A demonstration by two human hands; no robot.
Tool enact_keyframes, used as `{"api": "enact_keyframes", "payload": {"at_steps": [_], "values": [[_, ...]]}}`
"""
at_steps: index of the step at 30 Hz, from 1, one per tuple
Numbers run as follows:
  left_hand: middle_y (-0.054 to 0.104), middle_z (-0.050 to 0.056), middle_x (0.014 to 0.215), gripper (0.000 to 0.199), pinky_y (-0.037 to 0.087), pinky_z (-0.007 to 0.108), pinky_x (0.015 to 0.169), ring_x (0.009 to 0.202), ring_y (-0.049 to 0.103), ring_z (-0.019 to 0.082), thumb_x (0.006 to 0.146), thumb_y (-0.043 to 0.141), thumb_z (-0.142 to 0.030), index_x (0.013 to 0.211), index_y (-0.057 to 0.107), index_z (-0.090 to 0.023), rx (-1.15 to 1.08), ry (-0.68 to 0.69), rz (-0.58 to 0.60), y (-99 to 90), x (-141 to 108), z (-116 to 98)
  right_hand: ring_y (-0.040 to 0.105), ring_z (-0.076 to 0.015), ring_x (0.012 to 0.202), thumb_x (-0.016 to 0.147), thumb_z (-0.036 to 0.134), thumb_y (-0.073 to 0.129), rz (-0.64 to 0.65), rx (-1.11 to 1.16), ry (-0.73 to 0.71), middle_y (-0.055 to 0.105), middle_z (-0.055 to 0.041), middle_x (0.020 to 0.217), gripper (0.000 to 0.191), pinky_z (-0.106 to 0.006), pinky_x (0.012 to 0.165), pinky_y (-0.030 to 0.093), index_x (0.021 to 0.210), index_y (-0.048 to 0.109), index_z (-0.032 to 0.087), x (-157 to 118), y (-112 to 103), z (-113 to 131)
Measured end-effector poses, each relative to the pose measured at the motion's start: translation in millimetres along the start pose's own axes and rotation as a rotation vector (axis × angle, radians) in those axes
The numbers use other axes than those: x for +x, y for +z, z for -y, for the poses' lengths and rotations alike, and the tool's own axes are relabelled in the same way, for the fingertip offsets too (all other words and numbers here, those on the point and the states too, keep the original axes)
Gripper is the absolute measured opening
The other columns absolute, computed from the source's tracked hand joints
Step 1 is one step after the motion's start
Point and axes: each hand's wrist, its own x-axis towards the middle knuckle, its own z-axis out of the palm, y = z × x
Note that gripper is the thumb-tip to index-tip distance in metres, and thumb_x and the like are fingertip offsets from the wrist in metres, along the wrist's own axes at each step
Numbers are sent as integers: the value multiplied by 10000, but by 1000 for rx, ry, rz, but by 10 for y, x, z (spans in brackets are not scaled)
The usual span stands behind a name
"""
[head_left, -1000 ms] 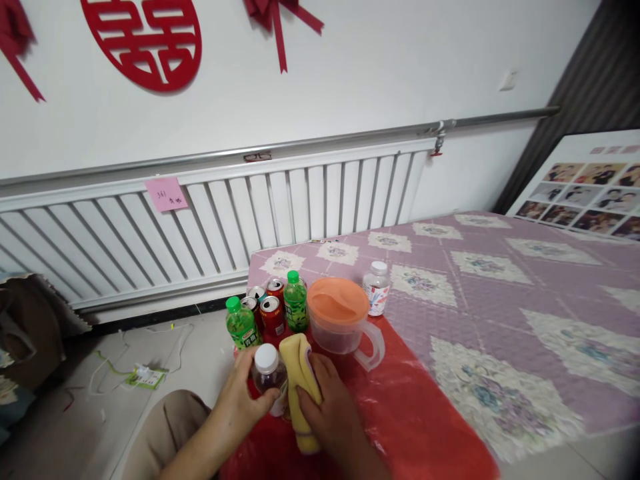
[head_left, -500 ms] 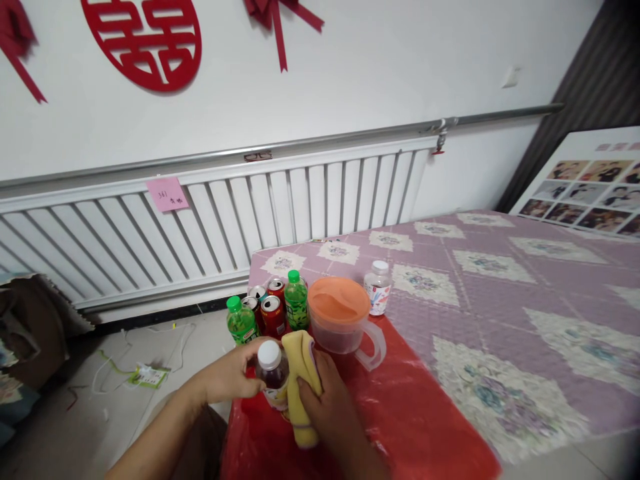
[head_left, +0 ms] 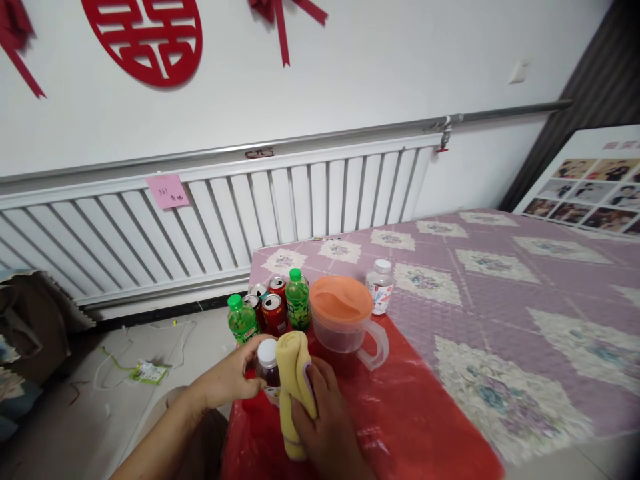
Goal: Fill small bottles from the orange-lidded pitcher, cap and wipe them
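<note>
My left hand [head_left: 239, 377] is wrapped round a white-capped bottle [head_left: 269, 363] with dark contents, which stands upright at the near left of the red table cover. In my right hand [head_left: 324, 412] is a folded yellow cloth [head_left: 293, 393], pressed against the bottle's right side and hiding part of its label. Just beyond stand two green-capped bottles [head_left: 299, 301] and several opened drink cans [head_left: 273, 315]. To the right of these is a clear plastic jug [head_left: 341, 333] with an orange lid, its handle pointing right.
Another white-capped bottle [head_left: 380, 290] stands behind the jug, by the floral bedspread [head_left: 480, 300]. The red cover [head_left: 415, 407] extends to the right. A white radiator [head_left: 225, 220] runs along the wall. Wires and a green packet [head_left: 150, 372] lie on the floor at left.
The yellow cloth has shifted slightly left and become more upright, covering more of the bottle. My left hand keeps its hold. The whole view has moved a little.
</note>
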Motion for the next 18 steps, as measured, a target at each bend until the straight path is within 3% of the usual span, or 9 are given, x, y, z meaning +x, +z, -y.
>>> {"api": "enact_keyframes", "payload": {"at_steps": [4, 7, 13, 18], "values": [[590, 65, 1297, 716, 406, 397, 1074, 1208, 547, 234, 619, 584, -15, 1300, 481, -212, 15, 6, -16, 22, -3, -22, 618, -258, 1089, 828, 186, 518, 88, -52, 213, 603, -129, 1189, 544, -375, 923, 536, 1370, 469, 178, 14, 66, -138], [580, 74, 1319, 723, 371, 417, 1108, 1235, 535, 240, 630, 586, -19, 1316, 469, -217, 5, 11, -31, 37, -12, -2, 652, -259, 1005, 818, 182, 525, 155, -107, 266, 636, -122, 1121, 569, -373, 867, 557, 1385, 469, 182, 35, 76, -214], [589, 73, 1317, 721, 419, 405, 1073, 1226, 543, 238, 654, 603, -27, 1334, 455, -214, -45, 32, -29, 38, -24, 118, 586, -279, 1142, 817, 165, 524, 48, -91, 40, 542, -149, 1266, 552, -405, 943, 529, 1364, 450, 189, -5, 6, -38], [585, 81, 1328, 687, 423, 417, 1071, 1232, 543, 243, 681, 633, -72, 1329, 458, -222, -95, 44, -27, 43, -20, 125, 612, -259, 1063, 754, 106, 535, 83, -44, -80, 521, -131, 1248, 642, -378, 873, 560, 1368, 412, 248, -56, -48, 117]]}}
